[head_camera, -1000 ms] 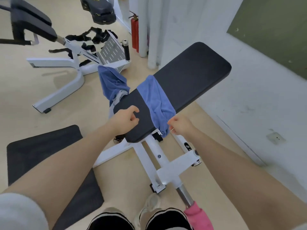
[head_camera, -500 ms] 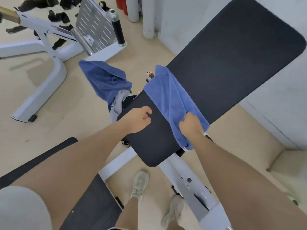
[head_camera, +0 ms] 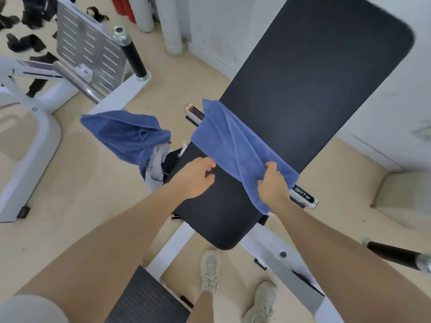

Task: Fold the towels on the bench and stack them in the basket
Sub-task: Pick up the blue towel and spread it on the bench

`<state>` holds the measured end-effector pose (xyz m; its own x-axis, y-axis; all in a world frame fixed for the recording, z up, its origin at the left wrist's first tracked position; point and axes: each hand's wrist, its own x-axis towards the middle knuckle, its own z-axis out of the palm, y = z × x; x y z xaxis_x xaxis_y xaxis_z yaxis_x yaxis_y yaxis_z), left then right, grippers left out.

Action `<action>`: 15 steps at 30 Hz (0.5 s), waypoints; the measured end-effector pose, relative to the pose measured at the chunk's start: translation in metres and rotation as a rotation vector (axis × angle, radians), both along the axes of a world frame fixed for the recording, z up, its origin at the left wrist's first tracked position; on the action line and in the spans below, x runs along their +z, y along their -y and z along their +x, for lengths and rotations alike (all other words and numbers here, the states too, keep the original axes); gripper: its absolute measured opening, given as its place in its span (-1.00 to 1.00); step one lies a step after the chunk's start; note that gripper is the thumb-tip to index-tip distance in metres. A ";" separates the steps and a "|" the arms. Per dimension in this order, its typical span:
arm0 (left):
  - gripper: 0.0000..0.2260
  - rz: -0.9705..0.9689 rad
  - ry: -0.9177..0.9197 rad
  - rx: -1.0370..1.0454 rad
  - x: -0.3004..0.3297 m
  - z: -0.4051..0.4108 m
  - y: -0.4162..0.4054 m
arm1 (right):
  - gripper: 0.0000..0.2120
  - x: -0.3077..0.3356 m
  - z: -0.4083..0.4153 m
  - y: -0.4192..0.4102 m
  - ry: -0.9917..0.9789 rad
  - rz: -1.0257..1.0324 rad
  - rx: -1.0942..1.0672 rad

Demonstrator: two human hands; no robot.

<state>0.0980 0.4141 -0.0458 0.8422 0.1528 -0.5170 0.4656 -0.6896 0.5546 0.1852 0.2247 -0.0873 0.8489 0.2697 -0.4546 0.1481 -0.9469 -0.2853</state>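
A blue towel (head_camera: 235, 145) lies draped across the black padded surface (head_camera: 314, 89), over the seam between the long back pad and the shorter seat pad, its ends hanging off both sides. The right hand (head_camera: 272, 185) has its grip closed on the towel's near edge at about 4 o'clock from the cloth's middle, fingers curled into the bunched fabric just beside the white frame bar marked BRTW (head_camera: 303, 197). The left hand (head_camera: 196, 178) rests on the seat pad at about 8 o'clock from the towel, fingers loosely curled and holding nothing, the fingertips just beside the towel's left edge; whether they touch it cannot be told. A second blue towel (head_camera: 126, 136) hangs in a heap at 9 o'clock from the first, off the surface, over something grey-white (head_camera: 156, 169). Below, at 6 o'clock, two pale shoes (head_camera: 211, 269) stand on the beige floor (head_camera: 70, 194). A white machine frame (head_camera: 21, 145) stands at far left.
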 end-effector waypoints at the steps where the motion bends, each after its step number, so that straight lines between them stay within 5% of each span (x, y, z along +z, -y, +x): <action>1: -0.66 0.003 0.017 -0.038 0.010 0.004 0.004 | -0.76 0.019 -0.003 0.003 -0.045 0.064 0.004; 9: -0.29 0.141 0.436 -0.525 0.097 0.033 0.060 | -0.73 0.186 -0.004 0.056 -0.242 0.769 -0.156; 15: -0.80 -0.122 0.596 -0.400 0.166 0.026 0.137 | -0.77 0.257 -0.034 0.140 -0.148 0.905 -0.157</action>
